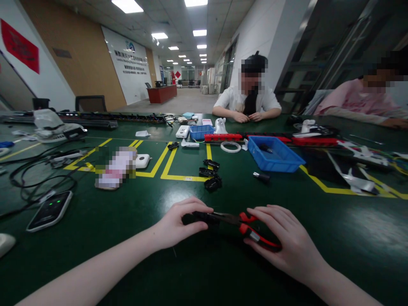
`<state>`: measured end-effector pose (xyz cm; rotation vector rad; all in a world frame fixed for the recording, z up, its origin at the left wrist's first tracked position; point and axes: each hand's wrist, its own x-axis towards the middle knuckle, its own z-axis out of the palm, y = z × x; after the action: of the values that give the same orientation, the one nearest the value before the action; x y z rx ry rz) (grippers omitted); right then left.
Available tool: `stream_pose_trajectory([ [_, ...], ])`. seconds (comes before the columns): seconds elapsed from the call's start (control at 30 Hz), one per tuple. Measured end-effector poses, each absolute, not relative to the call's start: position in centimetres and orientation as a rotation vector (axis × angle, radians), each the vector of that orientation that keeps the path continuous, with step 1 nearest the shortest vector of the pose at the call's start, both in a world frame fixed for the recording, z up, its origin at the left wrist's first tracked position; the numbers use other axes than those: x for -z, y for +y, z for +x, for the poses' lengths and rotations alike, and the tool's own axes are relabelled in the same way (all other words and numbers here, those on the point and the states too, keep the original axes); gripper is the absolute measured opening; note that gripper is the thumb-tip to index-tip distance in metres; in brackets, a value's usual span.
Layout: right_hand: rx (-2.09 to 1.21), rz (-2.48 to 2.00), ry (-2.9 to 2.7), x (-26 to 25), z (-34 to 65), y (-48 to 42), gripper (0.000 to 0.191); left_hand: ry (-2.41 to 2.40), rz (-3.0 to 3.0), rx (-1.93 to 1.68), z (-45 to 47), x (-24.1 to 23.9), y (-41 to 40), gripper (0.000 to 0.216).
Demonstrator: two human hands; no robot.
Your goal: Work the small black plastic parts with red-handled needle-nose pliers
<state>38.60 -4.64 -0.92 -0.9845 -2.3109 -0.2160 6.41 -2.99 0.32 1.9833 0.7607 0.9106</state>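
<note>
Your left hand (178,223) pinches the black connector (204,217) flat on the table. Right hand (283,244) is wrapped round the red-handled pliers (247,225), nose on the connector, between both hands. Spare connectors (210,173) lie beyond your fingers.

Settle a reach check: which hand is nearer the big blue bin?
Right. The right hand holds red pliers on the near side of the blue bin; the left hand grips a black part further left.
</note>
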Motion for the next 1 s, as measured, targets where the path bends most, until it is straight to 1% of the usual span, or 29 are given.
stream_pose_trajectory([
  [0.3, 0.121, -0.991, -2.269, 0.5, 38.3, -5.2, 0.048, 0.713, 1.999, -0.875, 6.3, -0.4, -3.0, 0.033],
  [0.5, 0.09, -0.962, -2.304, 0.5, 38.4, -5.2, 0.048, 0.688, 1.994, -0.903, 6.3, -0.4, -3.1, 0.033],
  [0.67, 0.0, -1.014, -2.268, 0.3, 38.2, -5.5, 0.049, 0.672, 2.018, -0.907, 6.3, -0.4, -3.2, 0.033],
  [1.0, -0.212, -1.112, -2.189, -0.3, 37.6, -5.7, 0.035, 0.702, 2.242, -0.957, 6.4, -0.2, -4.0, 0.036],
])
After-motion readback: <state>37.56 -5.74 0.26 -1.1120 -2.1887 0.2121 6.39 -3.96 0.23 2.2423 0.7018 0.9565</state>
